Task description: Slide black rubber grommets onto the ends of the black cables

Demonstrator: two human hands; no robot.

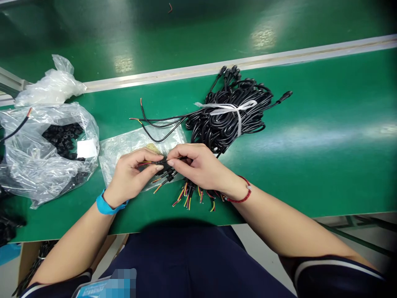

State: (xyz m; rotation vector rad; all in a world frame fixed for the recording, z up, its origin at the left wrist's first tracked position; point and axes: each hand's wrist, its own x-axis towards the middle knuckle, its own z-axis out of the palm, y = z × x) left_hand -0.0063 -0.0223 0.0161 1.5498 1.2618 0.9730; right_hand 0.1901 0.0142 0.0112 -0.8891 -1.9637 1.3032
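My left hand (136, 171) pinches a small black part at the wire end of a black cable; red and yellow wires (144, 164) stick out between thumb and fingers. Close beside it, my right hand (198, 165) is closed, thumb against forefinger, on the same black cable. Below my hands, more cable ends with stripped red, yellow and dark wires (186, 196) fan out over the table edge side. These belong to a thick bundle of black cables (229, 116), tied with a white strip (228, 109). My fingers partly cover the black part.
A clear plastic bag (119, 151) lies flat under my hands. To the left, an open plastic bag (37, 165) holds many small black parts (63, 136), with a white label (87, 149). Behind it sits another knotted bag (51, 89). A pale rail (173, 74) crosses the green table (325, 165).
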